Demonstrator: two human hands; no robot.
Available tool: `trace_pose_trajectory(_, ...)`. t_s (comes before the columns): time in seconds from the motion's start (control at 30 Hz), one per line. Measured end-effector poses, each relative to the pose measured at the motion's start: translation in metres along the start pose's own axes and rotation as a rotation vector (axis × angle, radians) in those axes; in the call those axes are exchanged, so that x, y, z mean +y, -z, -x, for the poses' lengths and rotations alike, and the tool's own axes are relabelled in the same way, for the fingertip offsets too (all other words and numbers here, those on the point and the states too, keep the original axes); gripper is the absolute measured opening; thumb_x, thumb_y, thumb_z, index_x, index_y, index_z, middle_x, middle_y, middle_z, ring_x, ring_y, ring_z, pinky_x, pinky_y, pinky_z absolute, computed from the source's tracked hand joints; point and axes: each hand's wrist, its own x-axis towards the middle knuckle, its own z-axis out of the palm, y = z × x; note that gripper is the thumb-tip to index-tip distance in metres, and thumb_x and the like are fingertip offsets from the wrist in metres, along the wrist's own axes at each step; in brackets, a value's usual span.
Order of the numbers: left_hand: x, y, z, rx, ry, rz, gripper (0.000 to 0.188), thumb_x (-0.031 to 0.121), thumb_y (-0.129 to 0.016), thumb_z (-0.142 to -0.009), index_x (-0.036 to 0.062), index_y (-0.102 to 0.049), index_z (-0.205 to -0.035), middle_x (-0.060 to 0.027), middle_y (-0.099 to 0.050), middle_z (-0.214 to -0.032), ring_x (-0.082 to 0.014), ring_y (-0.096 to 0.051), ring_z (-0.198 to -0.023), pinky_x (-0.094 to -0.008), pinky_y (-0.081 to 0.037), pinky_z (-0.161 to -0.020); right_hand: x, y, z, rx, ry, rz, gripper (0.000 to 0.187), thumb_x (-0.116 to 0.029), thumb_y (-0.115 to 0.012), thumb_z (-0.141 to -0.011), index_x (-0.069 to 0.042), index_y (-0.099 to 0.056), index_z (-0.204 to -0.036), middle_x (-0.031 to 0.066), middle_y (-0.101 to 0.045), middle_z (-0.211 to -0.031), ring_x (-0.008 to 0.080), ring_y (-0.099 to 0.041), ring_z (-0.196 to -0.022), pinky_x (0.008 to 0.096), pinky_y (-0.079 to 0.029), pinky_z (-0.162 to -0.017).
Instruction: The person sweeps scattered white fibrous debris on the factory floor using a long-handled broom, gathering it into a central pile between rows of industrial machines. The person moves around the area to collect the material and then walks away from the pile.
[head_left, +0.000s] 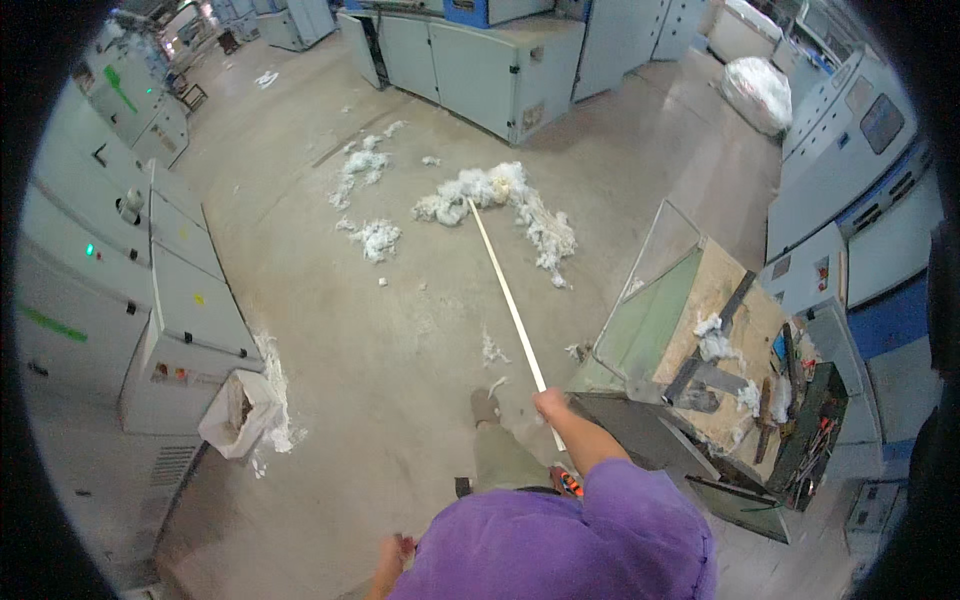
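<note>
My right hand (pixel 550 404) is wrapped round a long, thin, pale pole (pixel 509 305) near its close end. The pole slants forward and a little left across the floor. Its far end meets a wide heap of white fibre fluff (pixel 496 184), which hides whatever is fitted there. From the heap, a ragged tail of fluff trails toward the right. My left hand (pixel 395 548) hangs low by my left side with its fingers loosely curled, and nothing shows in it. Smaller fluff clumps (pixel 376 240) lie left of the heap.
A wheeled workbench (pixel 745 350) with a wooden top, tools and a metal frame stands close on my right. Grey cabinets (pixel 200 290) line the left, beside an open white sack (pixel 240 412). More machine cabinets (pixel 470 75) stand ahead. A large white bag (pixel 757 95) sits far right.
</note>
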Motion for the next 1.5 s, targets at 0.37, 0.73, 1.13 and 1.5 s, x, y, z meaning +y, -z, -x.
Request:
trace_pose_trajectory(0.37,0.191,-0.028,-0.075,-0.020,0.210,0.134,0.024,0.018,-0.046,-0.088,-0.0032,-0.056,-0.088,-0.0167,-0.062,-0.081,-0.0259,-0.061,-0.073,-0.0374,-0.052,-0.065,-0.205,0.108,-0.094,-0.002,0.196,0.050,0.027,-0.025,-0.063,-0.075,0.002,-0.065,-0.078,0.0149,-0.064,-0.076,0.0267,-0.062,-0.069,0.0373,-0.047,-0.059)
trace_pose_trajectory(0.73,0.533,-0.165,-0.223,-0.336,0.028,0.065,0.029,0.023,-0.043,-0.088,-0.0023,-0.056,-0.088,-0.0135,-0.063,-0.078,-0.0250,-0.061,-0.066,-0.0351,-0.052,-0.059,-0.194,0.461,0.124,0.077,-0.077,0.555,0.036,-0.037,-0.067,-0.072,-0.001,-0.062,-0.068,0.0112,-0.057,-0.053,0.0249,-0.056,-0.046,0.0374,-0.044,-0.049)
trace_pose_trajectory(1.13,0.679,-0.281,-0.251,-0.208,-0.022,-0.185,0.023,0.019,-0.042,-0.088,0.0003,-0.049,-0.098,-0.0144,-0.060,-0.085,-0.0260,-0.060,-0.071,-0.0400,-0.050,-0.061,-0.212,0.602,0.142,0.168,-0.532,0.060,0.015,-0.006,-0.075,-0.068,0.004,-0.065,-0.071,0.0092,-0.059,-0.053,0.0144,-0.054,-0.042,0.0298,-0.040,-0.037)
trace_pose_trajectory(1.5,0.636,-0.495,-0.157,-0.160,0.007,-0.047,0.017,0.012,-0.042,-0.085,-0.0011,-0.053,-0.088,-0.0132,-0.060,-0.078,-0.0248,-0.060,-0.067,-0.0375,-0.051,-0.059,-0.221,0.725,-0.039,0.149,-0.422,0.112,0.014,0.000,-0.074,-0.068,0.007,-0.061,-0.069,0.0104,-0.057,-0.053,0.0149,-0.051,-0.040,0.0304,-0.037,-0.036)
